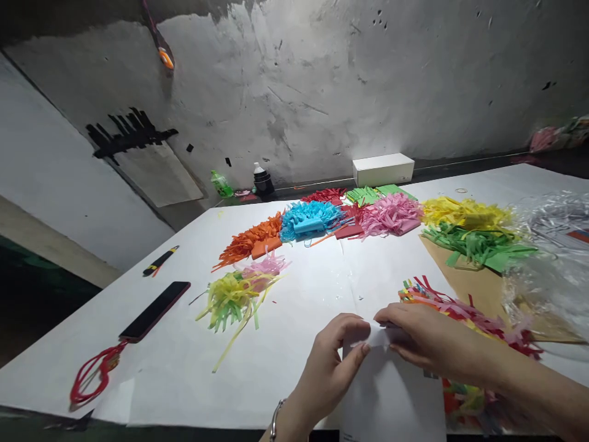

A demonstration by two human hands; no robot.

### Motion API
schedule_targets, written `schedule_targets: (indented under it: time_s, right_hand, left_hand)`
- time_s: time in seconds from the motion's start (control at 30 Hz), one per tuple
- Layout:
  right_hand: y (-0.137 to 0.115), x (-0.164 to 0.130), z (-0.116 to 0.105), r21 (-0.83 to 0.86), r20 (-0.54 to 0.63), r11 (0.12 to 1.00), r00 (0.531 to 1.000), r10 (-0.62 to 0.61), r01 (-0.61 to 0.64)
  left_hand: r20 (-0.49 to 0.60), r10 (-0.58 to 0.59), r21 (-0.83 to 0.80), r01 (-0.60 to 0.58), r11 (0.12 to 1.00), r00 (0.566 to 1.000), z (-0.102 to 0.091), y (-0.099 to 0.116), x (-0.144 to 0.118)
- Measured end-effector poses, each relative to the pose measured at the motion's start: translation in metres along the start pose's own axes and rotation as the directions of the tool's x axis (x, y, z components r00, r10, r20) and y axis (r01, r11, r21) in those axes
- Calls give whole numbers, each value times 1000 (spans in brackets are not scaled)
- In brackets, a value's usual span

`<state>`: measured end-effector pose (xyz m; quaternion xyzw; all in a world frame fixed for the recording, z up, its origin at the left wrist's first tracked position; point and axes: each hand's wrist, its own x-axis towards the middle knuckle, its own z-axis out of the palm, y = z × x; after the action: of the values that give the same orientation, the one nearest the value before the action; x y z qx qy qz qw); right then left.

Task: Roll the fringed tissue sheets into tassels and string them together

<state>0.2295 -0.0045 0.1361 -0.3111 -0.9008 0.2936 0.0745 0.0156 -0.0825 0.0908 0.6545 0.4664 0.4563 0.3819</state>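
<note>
Low in the head view, my left hand [334,362] and my right hand [426,341] meet over a small white paper piece [378,335] and pinch it between their fingertips. The piece lies over a white sheet [391,399] on the table. A multicoloured bundle of fringed paper strips [460,310] rests under and behind my right forearm. A yellow, green and pink fringed bundle [237,294] lies apart to the left of my hands.
Piles of fringed paper in orange [248,240], blue [309,220], pink [391,215], yellow [464,213] and green [478,244] line the back. A phone [155,311] with a red cord [94,371], a utility knife [159,260], a white box [383,169], brown paper [483,288] and clear cellophane [547,258] surround them.
</note>
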Motion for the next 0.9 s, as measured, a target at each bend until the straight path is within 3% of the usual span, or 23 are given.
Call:
schedule_targets:
  time_s: [0.3, 0.73, 0.9]
  right_hand:
    - [6, 14, -5, -17, 52, 998, 997, 56, -55]
    - [4, 10, -17, 142, 133, 985, 988, 77, -96]
    - [5, 10, -9, -11, 61, 999, 997, 38, -38]
  left_hand:
    - [13, 12, -16, -12, 1000, 1000, 5, -2, 4]
    - [-1, 12, 9, -12, 1000, 1000, 4, -5, 4]
    - [12, 1, 10, -2, 1000, 1000, 3, -5, 4]
